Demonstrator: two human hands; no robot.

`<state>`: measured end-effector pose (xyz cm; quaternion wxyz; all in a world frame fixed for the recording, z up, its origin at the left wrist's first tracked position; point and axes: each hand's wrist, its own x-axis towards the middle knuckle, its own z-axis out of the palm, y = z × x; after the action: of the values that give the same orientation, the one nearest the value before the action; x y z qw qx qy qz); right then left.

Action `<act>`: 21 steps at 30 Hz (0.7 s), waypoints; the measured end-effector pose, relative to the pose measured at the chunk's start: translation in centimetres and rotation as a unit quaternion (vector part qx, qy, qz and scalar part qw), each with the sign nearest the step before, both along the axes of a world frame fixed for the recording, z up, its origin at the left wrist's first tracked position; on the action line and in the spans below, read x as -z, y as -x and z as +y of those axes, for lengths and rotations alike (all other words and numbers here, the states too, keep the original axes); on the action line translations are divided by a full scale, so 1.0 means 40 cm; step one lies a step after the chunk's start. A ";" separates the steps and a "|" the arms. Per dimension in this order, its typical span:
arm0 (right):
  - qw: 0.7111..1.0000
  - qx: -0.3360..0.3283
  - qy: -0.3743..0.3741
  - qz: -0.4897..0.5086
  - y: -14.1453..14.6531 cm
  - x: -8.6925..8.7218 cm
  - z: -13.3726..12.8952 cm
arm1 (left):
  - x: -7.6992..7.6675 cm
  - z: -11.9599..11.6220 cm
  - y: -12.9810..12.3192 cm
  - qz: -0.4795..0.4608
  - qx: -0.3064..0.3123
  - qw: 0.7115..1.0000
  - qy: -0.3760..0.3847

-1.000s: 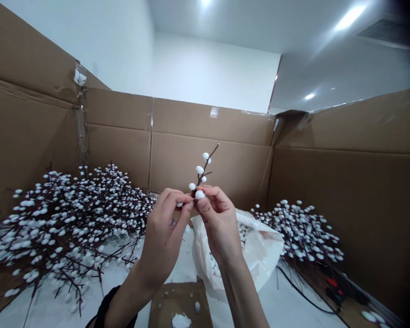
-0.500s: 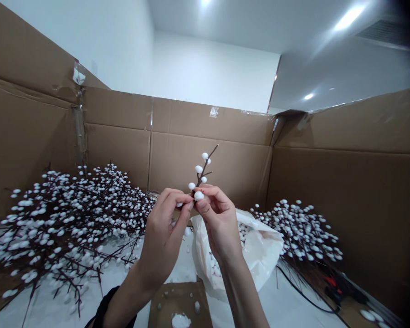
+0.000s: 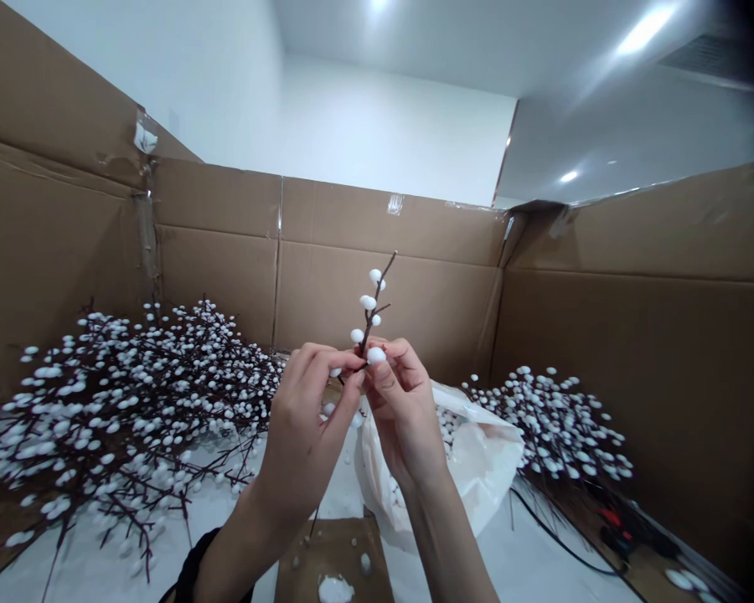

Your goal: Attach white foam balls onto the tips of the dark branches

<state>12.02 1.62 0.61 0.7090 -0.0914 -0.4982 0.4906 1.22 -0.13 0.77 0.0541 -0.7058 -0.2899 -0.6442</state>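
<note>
Between both hands, in the middle of the head view, a brown artificial berry branch (image 3: 379,293) points up and slightly right, with several white berries on it. My left hand (image 3: 307,410) pinches the branch low down, thumb against forefinger. My right hand (image 3: 408,410) holds a larger white berry (image 3: 376,356) between thumb and fingers, right against the branch. Whether that berry is fixed to a twig is hidden by the fingertips. Lower parts of the branch show partly behind the left hand.
Left lies a large heap of white-berried branches (image 3: 163,385); a smaller bunch (image 3: 553,423) lies right. Behind my right wrist stands a white plastic bag (image 3: 490,469) of loose berries. In front is a cardboard piece (image 3: 302,578) with a white blob (image 3: 335,589). Cardboard walls (image 3: 383,226) surround the table.
The branch has risen slightly and turned a little more upright. The berry in my right hand has shifted slightly right. Both hands keep their pinch.
</note>
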 end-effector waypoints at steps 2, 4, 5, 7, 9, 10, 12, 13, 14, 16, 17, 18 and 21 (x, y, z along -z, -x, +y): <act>1.000 -0.021 -0.004 0.009 0.005 0.001 -0.002 | 0.000 -0.002 0.001 0.004 -0.007 1.000 -0.013; 0.999 -0.033 -0.005 0.011 0.010 0.002 -0.002 | -0.001 -0.005 0.001 0.002 -0.005 1.000 -0.023; 0.999 -0.034 -0.005 0.010 0.011 0.002 -0.002 | -0.002 -0.006 0.002 0.000 -0.002 1.000 -0.027; 1.000 -0.026 -0.008 0.007 0.013 0.001 -0.001 | -0.004 -0.008 0.002 0.000 0.005 0.999 -0.033; 1.000 -0.012 -0.014 0.001 0.011 0.000 0.000 | -0.005 -0.010 0.002 0.006 0.010 0.999 -0.042; 1.000 -0.005 -0.018 -0.003 0.009 -0.001 0.000 | -0.005 -0.012 0.002 0.010 0.011 0.999 -0.046; 1.000 0.001 -0.027 -0.011 0.005 -0.002 0.000 | -0.005 -0.015 0.002 0.019 0.011 0.998 -0.055; 0.999 0.001 -0.032 -0.013 0.002 -0.002 0.000 | -0.005 -0.017 0.001 0.022 0.010 0.998 -0.057; 0.999 0.000 -0.038 -0.015 0.000 -0.002 0.000 | -0.005 -0.018 0.001 0.026 0.010 0.998 -0.057; 0.999 -0.007 -0.048 -0.017 -0.003 -0.001 -0.001 | -0.005 -0.021 0.000 0.031 0.009 0.998 -0.058; 0.999 -0.009 -0.051 -0.017 -0.004 0.000 -0.002 | -0.005 -0.021 0.001 0.032 0.009 0.998 -0.058; 0.998 -0.011 -0.052 -0.017 -0.005 0.000 -0.002 | -0.005 -0.021 0.001 0.033 0.009 0.998 -0.058; 0.998 -0.006 -0.058 -0.024 -0.006 0.002 -0.003 | -0.006 -0.019 0.003 0.033 0.006 0.998 -0.055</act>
<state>12.28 1.50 0.53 0.6979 -0.0592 -0.5432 0.4630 1.09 -0.90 1.02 0.0988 -0.7246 -0.2476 -0.6355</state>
